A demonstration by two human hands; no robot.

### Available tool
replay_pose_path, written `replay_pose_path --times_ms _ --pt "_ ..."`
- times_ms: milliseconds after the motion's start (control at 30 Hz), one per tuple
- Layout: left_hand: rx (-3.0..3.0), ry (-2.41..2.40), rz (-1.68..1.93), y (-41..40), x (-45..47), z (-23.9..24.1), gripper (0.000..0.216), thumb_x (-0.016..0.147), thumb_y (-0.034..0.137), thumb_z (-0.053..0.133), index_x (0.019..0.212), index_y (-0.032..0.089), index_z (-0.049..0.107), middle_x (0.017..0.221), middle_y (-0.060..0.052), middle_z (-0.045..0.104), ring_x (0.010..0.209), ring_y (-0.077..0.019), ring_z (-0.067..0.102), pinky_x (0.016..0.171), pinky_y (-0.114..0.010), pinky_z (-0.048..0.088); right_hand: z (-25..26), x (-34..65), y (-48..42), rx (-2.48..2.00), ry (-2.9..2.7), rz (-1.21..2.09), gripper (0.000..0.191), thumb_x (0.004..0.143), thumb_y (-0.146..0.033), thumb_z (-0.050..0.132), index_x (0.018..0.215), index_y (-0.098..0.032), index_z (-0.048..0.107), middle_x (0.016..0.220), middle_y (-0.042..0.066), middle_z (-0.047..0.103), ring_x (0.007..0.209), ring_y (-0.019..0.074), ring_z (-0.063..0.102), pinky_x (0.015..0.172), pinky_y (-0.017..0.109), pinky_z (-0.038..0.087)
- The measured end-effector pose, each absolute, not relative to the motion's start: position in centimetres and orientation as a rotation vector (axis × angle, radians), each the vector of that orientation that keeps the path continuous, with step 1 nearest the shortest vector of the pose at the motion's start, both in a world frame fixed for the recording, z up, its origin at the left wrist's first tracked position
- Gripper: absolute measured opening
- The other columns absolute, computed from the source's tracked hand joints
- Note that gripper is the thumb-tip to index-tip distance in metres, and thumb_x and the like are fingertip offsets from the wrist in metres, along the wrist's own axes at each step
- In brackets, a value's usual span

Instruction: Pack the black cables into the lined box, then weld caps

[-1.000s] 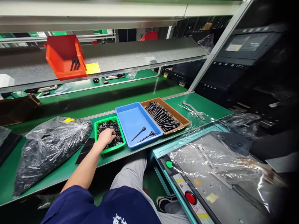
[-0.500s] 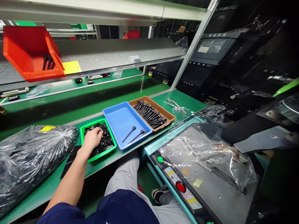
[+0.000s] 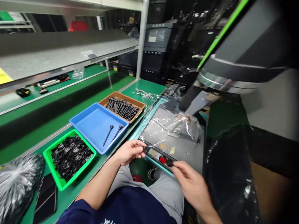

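Observation:
My left hand (image 3: 130, 153) is closed, thumb against fingers, on a small black part (image 3: 144, 149) like those in the green tray (image 3: 61, 183). To the right, my right hand (image 3: 192, 182) pinches a black knob-ended piece (image 3: 169, 162); its shape is hard to make out against the dark panel. The two pieces are held apart, above my lap and the machine's front edge. Inside the green tray lies a heap of small black parts (image 3: 72, 155). The blue tray (image 3: 90, 119) beside it holds a few black rods with knob heads (image 3: 107, 135).
A brown tray (image 3: 109, 95) full of similar rods stands behind the blue one. At right is a machine plate (image 3: 179, 152) under clear plastic, with a red button (image 3: 162, 159) at its front. A plastic bag (image 3: 21, 183) and a dark flat phone-like slab (image 3: 46, 199) lie at left.
My left hand has left the green tray and moved right with a small black part. My right hand has come into view with a black piece. The view has turned right.

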State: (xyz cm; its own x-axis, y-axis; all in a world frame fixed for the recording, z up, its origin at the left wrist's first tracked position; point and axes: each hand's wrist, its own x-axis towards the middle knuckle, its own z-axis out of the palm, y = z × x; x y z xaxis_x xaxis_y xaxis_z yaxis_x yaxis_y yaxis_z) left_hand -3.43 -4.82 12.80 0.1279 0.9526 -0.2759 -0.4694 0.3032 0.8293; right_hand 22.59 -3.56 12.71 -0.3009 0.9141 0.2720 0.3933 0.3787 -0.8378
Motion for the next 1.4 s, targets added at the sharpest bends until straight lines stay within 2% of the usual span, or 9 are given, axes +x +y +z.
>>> replay_pose_path --times_ms 167,400,667,800,900,1033,1233,1300,1400 --pt "0.604 0.857 0.986 -4.3 -0.7 12.7 0.035 0.061 0.029 0.084 0.088 0.012 0.069 0.07 -0.003 0.064 0.061 -0.008 0.059 0.058 -0.019 0.042 11.9 18.9 -3.3 -1.045 -1.969 0.968 0.022 0.093 -0.037 0.049 0.087 -0.021 0.063 0.085 0.006 0.063 0.075 0.0172 0.06 0.069 0.027 0.049" --pt "0.745 1.01 1.099 -4.3 0.2 11.4 0.035 0.064 0.032 0.081 0.092 0.013 0.072 0.067 -0.001 0.063 0.056 -0.0069 0.053 0.056 -0.021 0.042 12.3 19.1 -3.1 -1.054 -2.041 0.895 0.018 0.094 -0.031 0.049 0.086 -0.021 0.062 0.084 0.005 0.062 0.077 0.0172 0.059 0.071 0.028 0.045" --pt "1.007 1.047 1.123 -4.0 -0.1 11.8 0.029 0.07 0.038 0.075 0.088 0.015 0.074 0.097 -0.008 0.067 0.064 -0.0109 0.058 0.064 -0.028 0.048 11.9 18.8 -2.8 -1.108 -2.021 0.844 0.017 0.093 -0.031 0.049 0.085 -0.021 0.061 0.082 0.004 0.062 0.075 0.0166 0.059 0.071 0.028 0.045" --pt "1.03 1.042 1.104 -3.7 -0.5 11.8 0.029 0.065 0.036 0.079 0.086 0.017 0.075 0.099 -0.009 0.067 0.076 -0.0158 0.061 0.07 -0.03 0.049 11.9 18.8 -2.7 -1.119 -2.017 0.832 0.02 0.093 -0.033 0.048 0.085 -0.021 0.062 0.082 0.005 0.063 0.076 0.0179 0.059 0.071 0.029 0.045" --pt "1.041 1.042 1.129 -3.4 -0.4 11.9 0.026 0.064 0.033 0.08 0.082 0.016 0.075 0.092 -0.008 0.068 0.083 -0.0175 0.061 0.079 -0.032 0.048 11.7 18.7 -2.6 -1.188 -1.963 0.929 0.02 0.09 -0.036 0.052 0.085 -0.021 0.064 0.077 0.004 0.064 0.069 0.0172 0.059 0.064 0.028 0.045" --pt "1.004 1.036 1.156 -3.0 -0.2 11.8 0.027 0.061 0.032 0.082 0.08 0.016 0.074 0.087 -0.007 0.067 0.084 -0.0174 0.06 0.082 -0.032 0.047 11.0 18.5 -2.5 -1.299 -1.773 1.274 0.024 0.086 -0.041 0.055 0.088 -0.019 0.063 0.057 -0.001 0.056 0.051 0.0138 0.053 0.049 0.025 0.041" --pt "1.004 1.042 1.156 -2.8 -0.5 11.1 0.021 0.058 0.03 0.084 0.072 0.017 0.074 0.088 -0.007 0.067 0.086 -0.019 0.062 0.086 -0.036 0.047 10.5 17.5 -2.7 -1.28 -1.546 1.417 0.024 0.081 -0.041 0.059 0.084 -0.018 0.06 0.052 -0.003 0.051 0.047 0.0116 0.049 0.046 0.023 0.039" --pt "1.071 1.079 1.138 -3.0 -0.5 11.1 0.02 0.062 0.031 0.082 0.075 0.018 0.075 0.089 -0.007 0.067 0.086 -0.0197 0.062 0.084 -0.036 0.048 10.3 17.1 -2.8 -1.252 -1.472 1.452 0.024 0.08 -0.041 0.06 0.082 -0.018 0.058 0.051 -0.004 0.049 0.046 0.0108 0.047 0.044 0.022 0.038" --pt "1.284 1.167 1.112 -3.5 -0.1 11.0 0.021 0.073 0.033 0.073 0.091 0.023 0.076 0.098 -0.008 0.066 0.095 -0.0211 0.061 0.089 -0.037 0.047 9.8 16.9 -2.9 -1.202 -1.317 1.514 0.025 0.079 -0.043 0.061 0.085 -0.019 0.055 0.057 -0.005 0.049 0.045 0.0091 0.045 0.04 0.02 0.035"
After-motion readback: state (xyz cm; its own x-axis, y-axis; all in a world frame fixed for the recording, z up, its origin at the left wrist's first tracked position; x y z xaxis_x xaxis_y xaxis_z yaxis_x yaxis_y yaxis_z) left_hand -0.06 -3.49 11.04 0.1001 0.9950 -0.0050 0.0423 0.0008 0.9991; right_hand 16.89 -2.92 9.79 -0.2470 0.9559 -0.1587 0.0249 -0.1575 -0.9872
